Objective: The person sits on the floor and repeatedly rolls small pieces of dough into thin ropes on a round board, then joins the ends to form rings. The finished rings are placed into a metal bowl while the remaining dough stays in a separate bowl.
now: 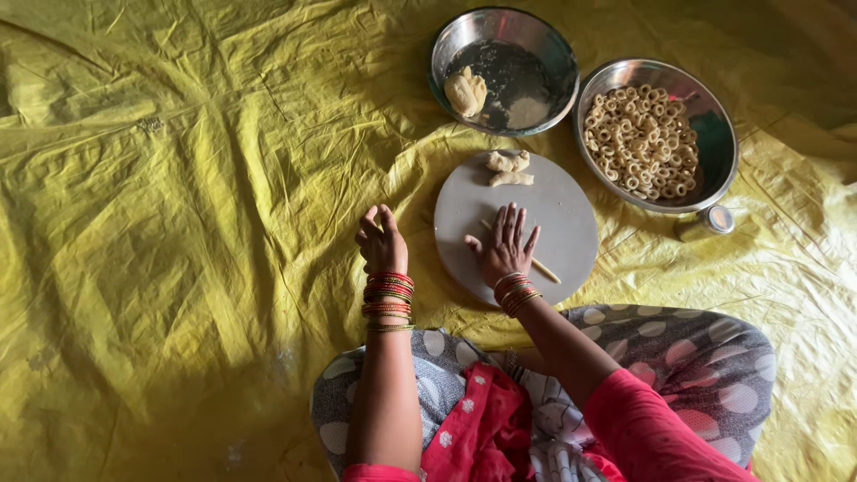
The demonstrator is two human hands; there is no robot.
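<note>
1. Thin rope of pale dough (542, 267), rolled out slender and even, laid slantwise across a round grey board (571, 223); middle stretch hidden under the palm, one end poking out at the lower right, the other just visible at the upper left.
2. Two small lumps of dough (509, 168), rough and unshaped, parked at the far edge of the same board.
3. Right hand (503, 250) pressed flat, palm down, fingers spread and straight, gripping nothing, bearing on the rope; red and gold bangles at the wrist.
4. Left hand (381, 239) off the board, resting on the yellow sheet (178, 223) just beside its left rim, fingers loosely curled together, fingertips drawn close; nothing visibly held. Thick stack of bangles on the wrist.
5. Rope directly beneath the right hand, near but apart from the left.
6. Beyond the board, a steel bowl (553, 45) with one larger dough ball (466, 93) and, to its right, a steel bowl of finished dough rings (641, 141).
7. Small steel cup (707, 221) on its side near the ring bowl.
</note>
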